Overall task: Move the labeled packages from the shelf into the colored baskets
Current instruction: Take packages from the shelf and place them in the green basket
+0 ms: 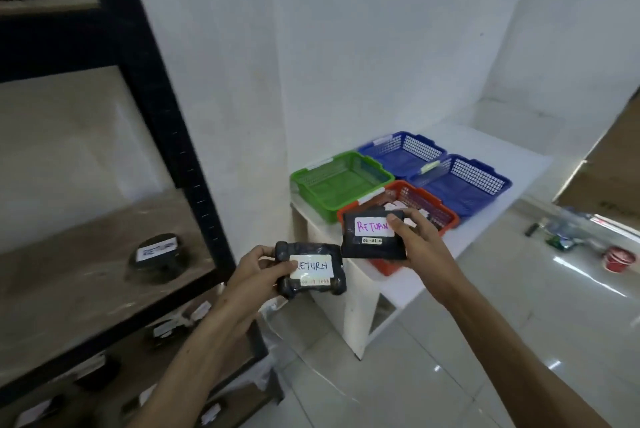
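White walls and a glossy tiled floor frame the scene, with a black metal shelf standing at the far left. On its middle wooden board lies a dark round package with a white label, blurred so the writing is hard to read; more dark labelled packages sit on the lower boards, too smeared to count. Just right of the shelf post, the left hand grips a lumpy black package by its left edge, thumb pressed on the white label that reads RETURN in dark letters, with a date line below. Beside it and slightly higher, the right hand holds a flatter black package from its right side, fingers curled round the edge and thumb on the top corner; its label says RETURN in purple. This second package hangs over the near rim of the orange basket, which already contains several labelled items. The orange basket sits at the front edge of a low white counter, touching a green basket on its left, with two blue baskets behind and to the right. Further right on the floor lie some blurred small objects and a red cup.
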A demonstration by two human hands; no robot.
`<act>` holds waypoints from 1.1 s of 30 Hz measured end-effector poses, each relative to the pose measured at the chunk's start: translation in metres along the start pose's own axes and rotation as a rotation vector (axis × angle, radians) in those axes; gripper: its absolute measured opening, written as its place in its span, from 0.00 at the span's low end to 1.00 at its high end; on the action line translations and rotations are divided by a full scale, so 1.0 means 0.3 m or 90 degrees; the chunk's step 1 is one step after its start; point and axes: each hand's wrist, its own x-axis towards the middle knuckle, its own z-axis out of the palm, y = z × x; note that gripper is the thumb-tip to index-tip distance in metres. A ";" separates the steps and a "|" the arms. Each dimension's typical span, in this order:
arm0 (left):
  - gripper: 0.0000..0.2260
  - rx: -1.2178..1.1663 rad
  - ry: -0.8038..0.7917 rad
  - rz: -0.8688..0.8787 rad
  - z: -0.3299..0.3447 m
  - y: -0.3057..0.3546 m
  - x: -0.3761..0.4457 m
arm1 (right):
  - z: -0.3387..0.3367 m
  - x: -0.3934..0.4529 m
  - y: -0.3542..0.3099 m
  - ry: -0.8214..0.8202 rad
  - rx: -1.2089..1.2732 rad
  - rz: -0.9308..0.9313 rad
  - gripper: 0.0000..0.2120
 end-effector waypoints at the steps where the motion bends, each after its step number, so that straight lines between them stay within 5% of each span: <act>1: 0.12 -0.011 0.013 -0.004 0.054 0.002 0.032 | -0.046 0.035 0.007 0.006 -0.009 0.007 0.06; 9: 0.10 0.011 0.107 -0.004 0.298 0.029 0.376 | -0.230 0.415 0.069 0.042 -0.019 0.068 0.13; 20: 0.15 0.026 0.195 -0.088 0.434 0.031 1.022 | -0.302 1.036 0.040 -0.066 -0.061 0.123 0.14; 33: 0.13 0.378 0.282 -0.102 0.596 0.004 1.566 | -0.215 1.765 0.254 -0.163 -0.166 0.170 0.09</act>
